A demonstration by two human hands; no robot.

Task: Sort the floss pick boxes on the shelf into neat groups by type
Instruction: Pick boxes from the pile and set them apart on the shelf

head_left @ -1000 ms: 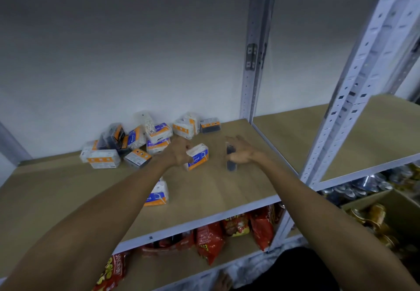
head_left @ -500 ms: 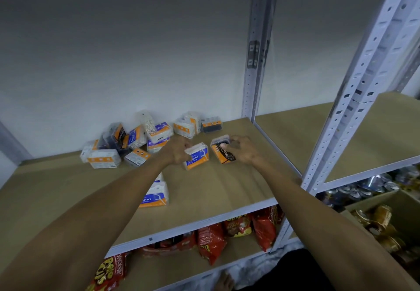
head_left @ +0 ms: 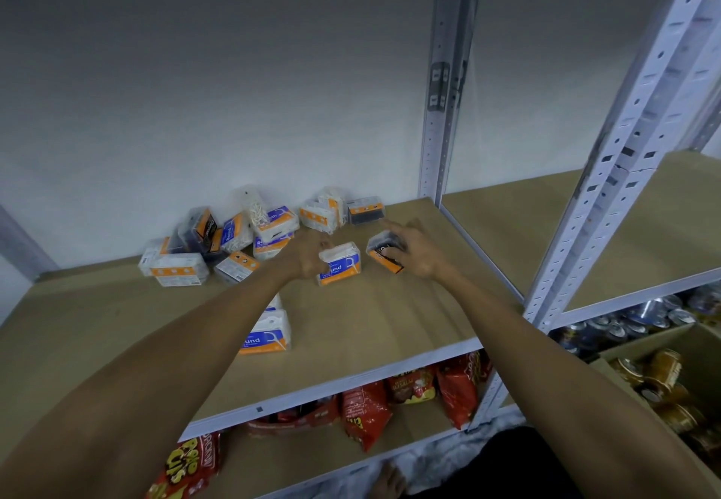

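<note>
Several floss pick boxes lie in a loose pile [head_left: 234,241] at the back of the wooden shelf [head_left: 351,327]. My right hand [head_left: 417,251] grips a dark box with an orange label [head_left: 384,252], tilted just above the shelf. My left hand [head_left: 308,256] holds the left side of a white box with a blue and orange label [head_left: 341,266]. Another white and blue box [head_left: 269,332] stands nearer the front edge, partly behind my left forearm. A dark box [head_left: 364,210] sits at the back right of the pile.
A metal upright [head_left: 441,108] stands at the shelf's back right, another upright [head_left: 608,171] at the front right. Red snack bags [head_left: 366,409] fill the shelf below. Cans and jars in a cardboard box [head_left: 663,381] sit at the lower right.
My right hand turned the dark box from upright to tilted and carried it back toward the pile. My left hand stayed on the white and blue box. The camera moved closer.
</note>
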